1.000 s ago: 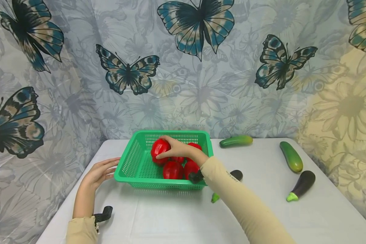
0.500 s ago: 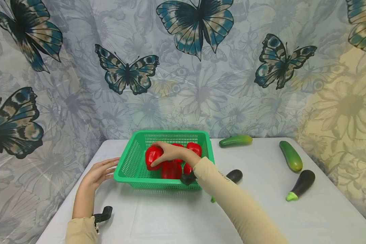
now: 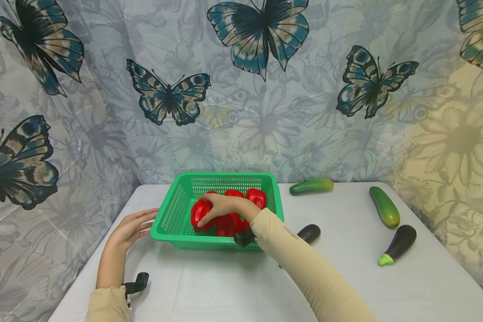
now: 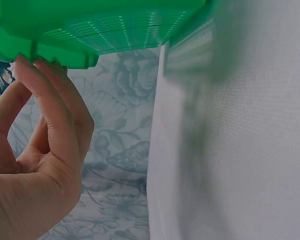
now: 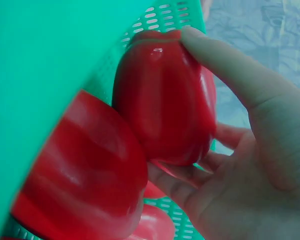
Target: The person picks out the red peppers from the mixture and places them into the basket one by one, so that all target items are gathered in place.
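Note:
Inside a green plastic basket [image 3: 197,240], my right hand [image 3: 223,205] grips a red bell pepper [image 3: 200,215] near the left part of the basket. The right wrist view shows the thumb on the top end of this pepper and the fingers [image 5: 177,182] round its other side. Another red bell pepper [image 5: 90,170] lies right against it. Several more red peppers [image 3: 256,197] fill the basket's middle and right, partly hidden by my hand and forearm. At the basket's left end, my left hand [image 3: 132,228] has its extended fingertips [image 4: 24,60] at the rim.
On the white table [image 3: 209,286], a green cucumber [image 3: 311,186] lies behind and right of the basket, with another cucumber [image 3: 384,206] farther right. An eggplant [image 3: 400,243] lies in front of that one. My right sleeve partly covers a second eggplant [image 3: 310,232]. Butterfly-patterned cloth hangs behind.
My right hand has moved left and nearer the front with the red bell pepper, lowering it in the basket. Another pepper now shows behind the hand. My left hand stays at the rim.

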Tool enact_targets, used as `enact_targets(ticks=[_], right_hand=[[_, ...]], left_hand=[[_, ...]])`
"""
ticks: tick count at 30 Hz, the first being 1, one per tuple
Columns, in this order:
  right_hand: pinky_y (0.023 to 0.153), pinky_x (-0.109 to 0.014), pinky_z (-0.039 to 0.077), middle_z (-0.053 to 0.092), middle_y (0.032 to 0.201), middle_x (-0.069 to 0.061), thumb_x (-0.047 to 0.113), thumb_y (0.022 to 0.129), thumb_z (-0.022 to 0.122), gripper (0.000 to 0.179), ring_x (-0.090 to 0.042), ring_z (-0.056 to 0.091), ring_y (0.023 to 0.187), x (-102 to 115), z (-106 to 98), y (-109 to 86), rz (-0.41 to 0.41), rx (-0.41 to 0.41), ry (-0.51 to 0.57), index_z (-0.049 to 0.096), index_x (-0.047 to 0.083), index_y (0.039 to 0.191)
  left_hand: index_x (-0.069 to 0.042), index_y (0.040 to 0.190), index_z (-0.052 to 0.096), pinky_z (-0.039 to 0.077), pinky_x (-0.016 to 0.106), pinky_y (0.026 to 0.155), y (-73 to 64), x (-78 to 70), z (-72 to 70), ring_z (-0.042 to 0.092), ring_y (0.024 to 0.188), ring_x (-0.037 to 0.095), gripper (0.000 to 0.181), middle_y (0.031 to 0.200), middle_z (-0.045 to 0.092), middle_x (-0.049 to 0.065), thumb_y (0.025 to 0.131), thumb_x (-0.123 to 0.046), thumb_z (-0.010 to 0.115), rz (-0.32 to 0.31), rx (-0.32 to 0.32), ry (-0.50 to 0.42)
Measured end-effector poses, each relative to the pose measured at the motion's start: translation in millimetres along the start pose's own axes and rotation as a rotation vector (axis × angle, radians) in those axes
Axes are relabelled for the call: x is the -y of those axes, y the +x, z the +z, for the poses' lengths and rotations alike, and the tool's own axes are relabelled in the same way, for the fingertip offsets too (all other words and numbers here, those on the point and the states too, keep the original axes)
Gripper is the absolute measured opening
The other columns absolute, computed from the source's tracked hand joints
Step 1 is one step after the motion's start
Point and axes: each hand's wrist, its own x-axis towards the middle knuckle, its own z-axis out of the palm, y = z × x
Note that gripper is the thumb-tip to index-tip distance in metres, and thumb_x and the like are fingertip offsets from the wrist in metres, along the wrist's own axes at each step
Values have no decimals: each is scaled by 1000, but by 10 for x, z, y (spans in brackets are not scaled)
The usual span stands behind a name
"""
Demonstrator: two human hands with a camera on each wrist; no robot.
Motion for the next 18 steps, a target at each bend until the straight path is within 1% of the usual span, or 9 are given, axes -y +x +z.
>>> enact_targets(ticks=[6,8,13,18], right_hand=[[90,-37,53,45,141,-1,38,80,79,83,-21,42,128,21,14,10,-1,47,-19,35,22,149],[91,-38,52,44,142,-1,39,79,79,84,-20,41,130,35,23,11,-1,60,-45,35,21,148],[91,-39,52,42,144,1,39,79,79,82,-20,38,132,69,46,5,23,104,-114,37,23,148],[90,-38,53,44,141,1,39,78,79,79,-19,38,130,85,52,-1,51,116,-130,40,26,146]], left_hand=[[-6,138,54,56,26,82,3,2,-2,67,94,4,51,100,65,-22,95,-29,65,-4,-6,4],[-6,138,55,56,26,82,4,3,-5,67,95,4,50,100,65,-22,95,-29,65,-3,-6,5],[-9,135,58,55,26,83,0,4,-9,67,95,4,46,100,65,-22,95,-29,66,-1,-5,4],[-10,134,59,55,25,82,-2,8,-10,67,95,4,44,100,65,-22,95,-28,65,2,-4,3]])
